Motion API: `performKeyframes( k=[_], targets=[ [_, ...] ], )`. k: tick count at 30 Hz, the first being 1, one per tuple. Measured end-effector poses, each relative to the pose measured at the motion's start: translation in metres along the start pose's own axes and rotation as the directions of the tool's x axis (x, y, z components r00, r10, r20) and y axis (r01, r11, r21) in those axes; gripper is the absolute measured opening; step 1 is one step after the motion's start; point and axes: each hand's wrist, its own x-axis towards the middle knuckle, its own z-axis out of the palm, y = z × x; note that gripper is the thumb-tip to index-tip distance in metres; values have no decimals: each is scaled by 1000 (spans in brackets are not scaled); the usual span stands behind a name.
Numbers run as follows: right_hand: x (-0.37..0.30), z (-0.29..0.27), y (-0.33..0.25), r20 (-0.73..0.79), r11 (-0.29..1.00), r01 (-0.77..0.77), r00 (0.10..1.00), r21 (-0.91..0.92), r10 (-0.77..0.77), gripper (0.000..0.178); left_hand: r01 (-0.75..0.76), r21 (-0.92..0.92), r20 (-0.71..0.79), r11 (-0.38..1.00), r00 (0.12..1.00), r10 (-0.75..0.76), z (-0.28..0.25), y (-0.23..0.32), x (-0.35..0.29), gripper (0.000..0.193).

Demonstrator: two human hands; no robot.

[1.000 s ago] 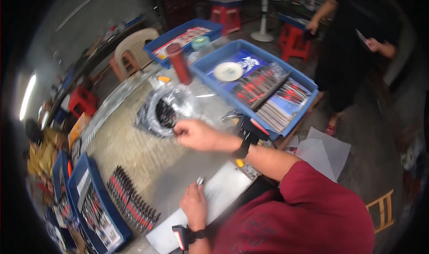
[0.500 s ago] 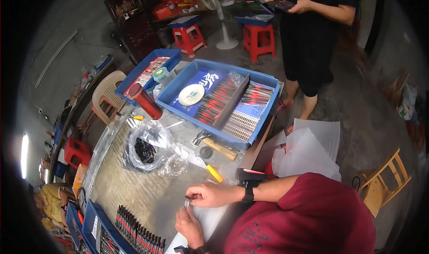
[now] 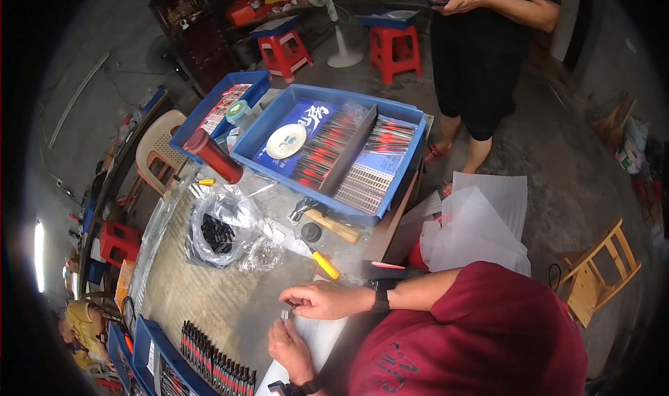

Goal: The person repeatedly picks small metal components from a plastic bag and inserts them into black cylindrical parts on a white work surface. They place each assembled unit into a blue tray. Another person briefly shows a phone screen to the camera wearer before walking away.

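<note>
My left hand (image 3: 290, 353) is closed with a small silvery metal piece (image 3: 285, 314) at its fingertips. Just above it, my right hand (image 3: 324, 301) comes in from the right and pinches a small dark piece (image 3: 289, 303), too small to name. The two hands nearly meet over a white sheet (image 3: 322, 330) at the table's edge. Both wrists carry black bands. To the left of my hands stands a row of slim black-and-red tools (image 3: 217, 360).
A clear bag of black parts (image 3: 217, 234), a hammer (image 3: 331, 225) and a yellow-handled tool (image 3: 325, 264) lie on the table. Beyond stand a dark red flask (image 3: 214, 157) and a blue tray (image 3: 398, 211) of red-and-dark strips. Another person (image 3: 481, 55) stands at the upper right holding a dark device.
The view has shifted slightly. My hands stay close together, and the right fingers have spread a little over the small pieces. The standing person still holds the device.
</note>
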Motion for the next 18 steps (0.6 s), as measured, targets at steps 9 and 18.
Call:
performKeyframes(
  k=[9, 18],
  targets=[
    [-8, 8, 10, 64, 998, -55, 996, -11, 55, 32, -6, -4, 4, 1000, 1000, 6, 1, -1, 1, 8],
    [-9, 10, 13, 72, 996, -31, 997, -89, 37, 31, -7, -4, 27, 1000, 1000, 7, -1, -1, 1, 8]
  ],
)
